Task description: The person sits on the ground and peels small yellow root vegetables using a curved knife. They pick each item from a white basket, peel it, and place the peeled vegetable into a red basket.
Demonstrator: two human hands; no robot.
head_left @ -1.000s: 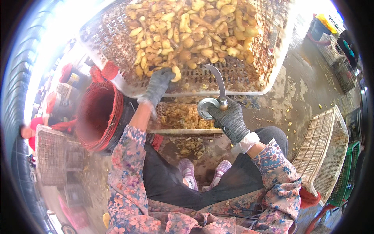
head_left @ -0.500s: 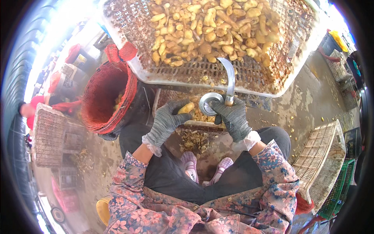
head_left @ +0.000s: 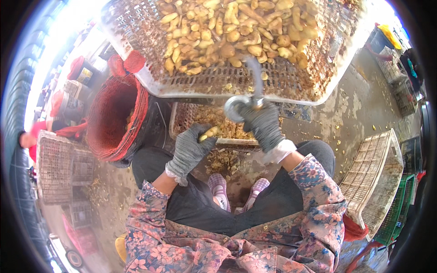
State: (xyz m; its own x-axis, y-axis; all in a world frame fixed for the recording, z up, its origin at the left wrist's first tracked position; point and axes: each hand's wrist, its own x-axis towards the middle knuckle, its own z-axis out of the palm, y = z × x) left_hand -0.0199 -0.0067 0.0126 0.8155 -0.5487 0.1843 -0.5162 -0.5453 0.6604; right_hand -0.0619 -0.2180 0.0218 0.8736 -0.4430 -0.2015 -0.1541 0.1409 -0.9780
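My left hand (head_left: 193, 150), in a grey knit glove, is closed around a knobbly yellow-brown piece (head_left: 209, 133), like a tuber or root; its exact kind is unclear. My right hand (head_left: 264, 123), gloved alike, grips a curved knife (head_left: 256, 82) with its blade pointing away from me, smeared by motion. A round silvery metal piece (head_left: 236, 108) sits at the thumb side of the same hand; how it is held is hidden. Beyond both hands, a white plastic crate (head_left: 218, 91) bears a heap of similar yellow-brown pieces (head_left: 236, 34).
Left of my knees stands a dark bucket lined with red mesh (head_left: 143, 113). Below the crate lies a lower tray (head_left: 174, 123) of scraps. Stacked pale crates (head_left: 54, 168) are at far left; a pale crate (head_left: 371, 177) and a green crate (head_left: 398, 214) at right.
My right hand has moved slightly away and left with the knife, which now blurs. The left hand, still holding its piece, sits a little lower. The whole view has shifted slightly.
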